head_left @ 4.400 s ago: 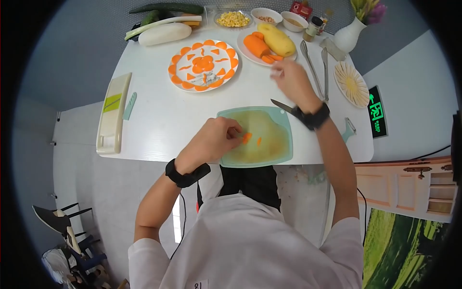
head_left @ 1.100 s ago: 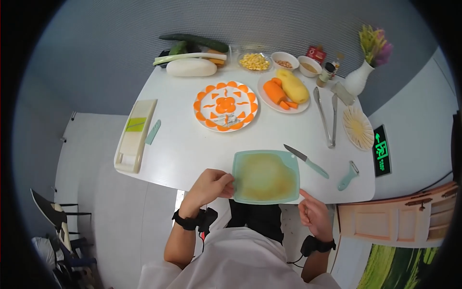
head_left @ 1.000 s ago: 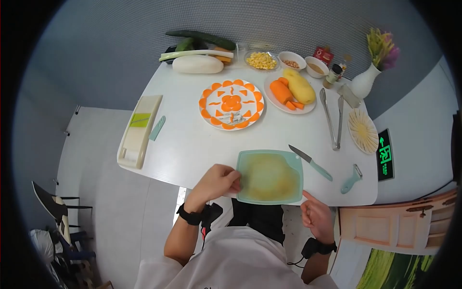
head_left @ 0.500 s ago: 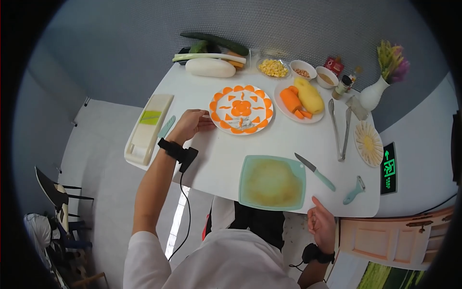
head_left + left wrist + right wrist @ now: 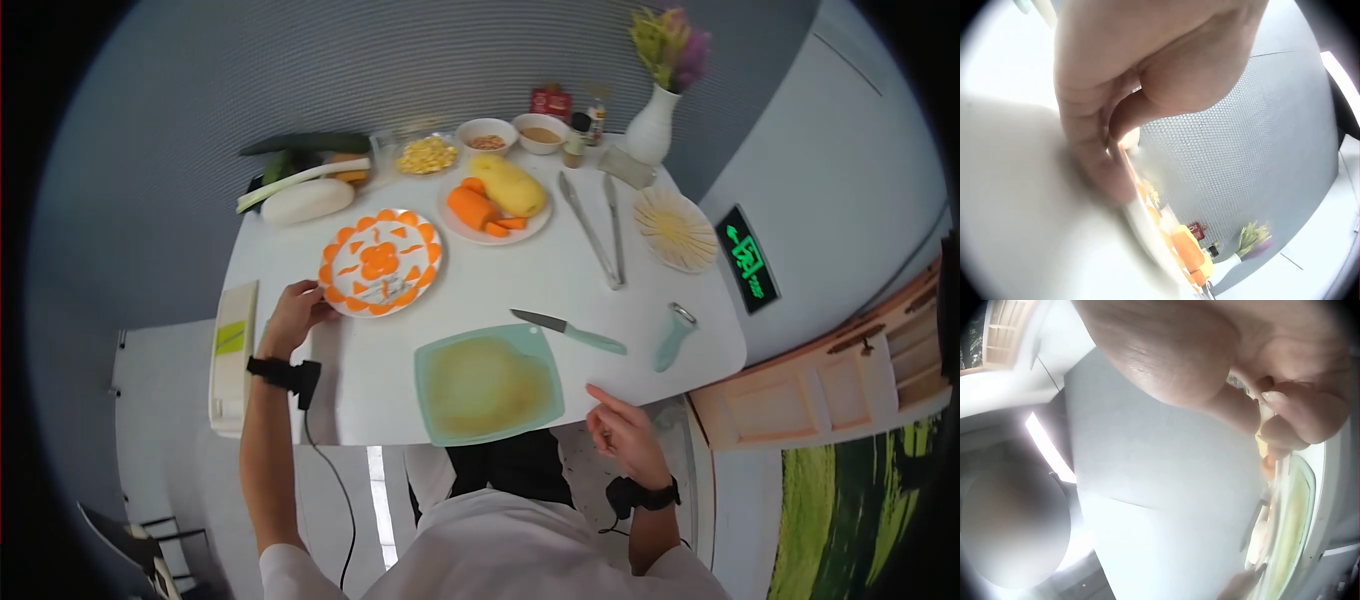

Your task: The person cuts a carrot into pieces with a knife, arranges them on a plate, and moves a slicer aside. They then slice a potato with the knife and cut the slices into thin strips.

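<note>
Pinches the left rim of the carrot-trimmed plate (image 5: 413,261) between thumb and curled fingers of the left hand (image 5: 297,312), with most of it to the right of that hand, over the table (image 5: 490,285). Holds nothing in the right hand (image 5: 625,432), index extended, others loosely curled, beside the cutting board (image 5: 488,385).

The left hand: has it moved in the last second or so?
Yes. Against the table, the left hand has moved forward and left, from the cutting board to the decorated plate.
</note>
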`<state>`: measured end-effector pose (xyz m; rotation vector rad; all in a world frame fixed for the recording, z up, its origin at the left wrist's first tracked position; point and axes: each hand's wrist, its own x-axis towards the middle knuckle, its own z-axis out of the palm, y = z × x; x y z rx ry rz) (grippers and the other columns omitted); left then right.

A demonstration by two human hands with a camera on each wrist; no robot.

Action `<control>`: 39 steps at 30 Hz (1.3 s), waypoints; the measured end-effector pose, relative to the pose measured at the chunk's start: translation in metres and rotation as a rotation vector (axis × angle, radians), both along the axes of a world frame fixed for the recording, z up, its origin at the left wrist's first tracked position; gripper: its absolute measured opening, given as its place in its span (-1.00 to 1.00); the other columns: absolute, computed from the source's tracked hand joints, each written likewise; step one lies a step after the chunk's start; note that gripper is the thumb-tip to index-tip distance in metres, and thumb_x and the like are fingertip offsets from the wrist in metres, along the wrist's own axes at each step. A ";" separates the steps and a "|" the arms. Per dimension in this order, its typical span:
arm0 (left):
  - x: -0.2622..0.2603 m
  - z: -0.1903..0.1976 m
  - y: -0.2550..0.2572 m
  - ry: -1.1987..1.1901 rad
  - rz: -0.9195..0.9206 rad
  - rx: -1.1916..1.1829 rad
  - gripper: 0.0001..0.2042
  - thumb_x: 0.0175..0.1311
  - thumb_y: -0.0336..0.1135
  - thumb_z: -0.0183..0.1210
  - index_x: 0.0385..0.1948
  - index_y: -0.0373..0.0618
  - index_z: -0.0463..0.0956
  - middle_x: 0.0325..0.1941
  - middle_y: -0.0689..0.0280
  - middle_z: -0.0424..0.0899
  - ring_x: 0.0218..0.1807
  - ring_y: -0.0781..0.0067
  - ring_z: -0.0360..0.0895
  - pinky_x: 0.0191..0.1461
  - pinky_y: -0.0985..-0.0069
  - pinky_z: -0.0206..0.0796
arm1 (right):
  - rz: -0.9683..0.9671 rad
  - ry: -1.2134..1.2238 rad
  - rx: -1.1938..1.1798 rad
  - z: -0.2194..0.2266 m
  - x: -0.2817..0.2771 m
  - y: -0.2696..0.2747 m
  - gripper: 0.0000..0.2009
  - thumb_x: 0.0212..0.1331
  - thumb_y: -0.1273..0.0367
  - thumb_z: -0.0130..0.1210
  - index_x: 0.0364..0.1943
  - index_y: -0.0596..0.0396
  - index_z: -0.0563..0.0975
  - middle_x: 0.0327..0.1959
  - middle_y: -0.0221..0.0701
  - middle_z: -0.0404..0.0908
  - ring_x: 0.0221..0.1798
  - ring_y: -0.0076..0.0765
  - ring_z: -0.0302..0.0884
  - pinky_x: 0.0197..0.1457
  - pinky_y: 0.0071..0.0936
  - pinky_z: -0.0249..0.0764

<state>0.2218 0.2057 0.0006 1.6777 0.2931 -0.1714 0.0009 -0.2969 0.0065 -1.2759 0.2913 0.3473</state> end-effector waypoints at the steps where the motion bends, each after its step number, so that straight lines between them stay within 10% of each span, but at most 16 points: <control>1: -0.002 -0.001 0.003 -0.004 -0.003 -0.035 -0.66 0.45 -0.40 0.02 0.09 -0.55 0.40 -0.10 0.02 0.65 -0.17 0.23 0.70 -0.09 0.43 0.63 | -0.003 -0.001 0.001 0.002 0.000 0.000 -0.58 0.52 0.41 -0.08 0.40 0.18 0.38 -0.29 -0.37 0.53 -0.51 -0.59 0.34 -0.50 -0.62 0.23; 6: -0.008 -0.002 0.002 -0.029 0.163 -0.097 -0.64 0.41 -0.45 0.00 0.11 -0.60 0.35 -0.05 -0.06 0.63 -0.09 0.12 0.70 0.00 0.31 0.62 | -0.013 -0.007 -0.050 -0.002 0.005 -0.001 -0.59 0.51 0.43 -0.10 0.38 0.22 0.39 -0.31 -0.36 0.53 -0.55 -0.59 0.31 -0.52 -0.62 0.23; 8: -0.010 -0.007 0.006 -0.061 0.162 -0.123 -0.66 0.31 -0.45 0.07 0.04 -0.51 0.51 -0.16 0.15 0.66 -0.28 0.41 0.61 -0.24 0.48 0.45 | -0.024 -0.029 -0.027 -0.003 0.008 -0.001 -0.59 0.51 0.43 -0.11 0.37 0.24 0.39 -0.31 -0.35 0.53 -0.56 -0.59 0.31 -0.52 -0.62 0.22; 10: -0.017 0.003 0.003 -0.060 0.166 -0.036 -0.65 0.48 -0.44 -0.01 0.13 -0.60 0.36 0.00 -0.10 0.63 -0.07 0.14 0.70 0.02 0.30 0.61 | -0.040 -0.029 -0.053 0.000 0.011 0.005 -0.58 0.48 0.44 -0.12 0.36 0.31 0.38 -0.36 -0.33 0.50 -0.56 -0.55 0.29 -0.54 -0.60 0.17; 13: -0.035 0.004 0.007 -0.117 0.288 0.020 -0.66 0.27 -0.33 0.16 -0.08 -0.50 0.60 -0.26 0.23 0.67 -0.29 0.51 0.54 -0.21 0.53 0.39 | -0.025 -0.041 -0.085 0.000 0.010 0.006 -0.58 0.47 0.45 -0.13 0.35 0.31 0.40 -0.36 -0.34 0.49 -0.56 -0.56 0.29 -0.54 -0.61 0.17; 16: -0.052 0.018 0.015 -0.106 0.288 0.106 -0.67 0.50 -0.43 -0.02 0.08 -0.61 0.39 -0.03 -0.06 0.64 -0.09 0.20 0.70 0.00 0.34 0.62 | -0.028 -0.021 -0.081 0.006 0.010 0.011 -0.59 0.47 0.45 -0.12 0.34 0.30 0.41 -0.37 -0.36 0.50 -0.56 -0.58 0.30 -0.55 -0.62 0.17; 29: -0.043 0.003 0.044 -0.147 0.607 -0.059 -0.72 0.45 -0.51 -0.10 0.01 -0.60 0.43 -0.07 -0.06 0.65 -0.13 0.17 0.73 -0.13 0.39 0.68 | 0.042 -0.045 -0.040 0.000 0.013 0.009 -0.59 0.49 0.44 -0.12 0.35 0.29 0.41 -0.34 -0.36 0.53 -0.51 -0.60 0.37 -0.55 -0.64 0.23; 39: -0.065 0.050 0.043 0.013 0.393 0.531 -0.63 0.38 -0.42 0.07 0.08 -0.60 0.45 -0.12 -0.06 0.70 -0.21 0.18 0.75 -0.25 0.37 0.64 | 0.081 -0.033 -0.058 0.004 0.012 0.012 -0.60 0.49 0.45 -0.14 0.34 0.30 0.41 -0.34 -0.34 0.53 -0.49 -0.59 0.37 -0.52 -0.64 0.25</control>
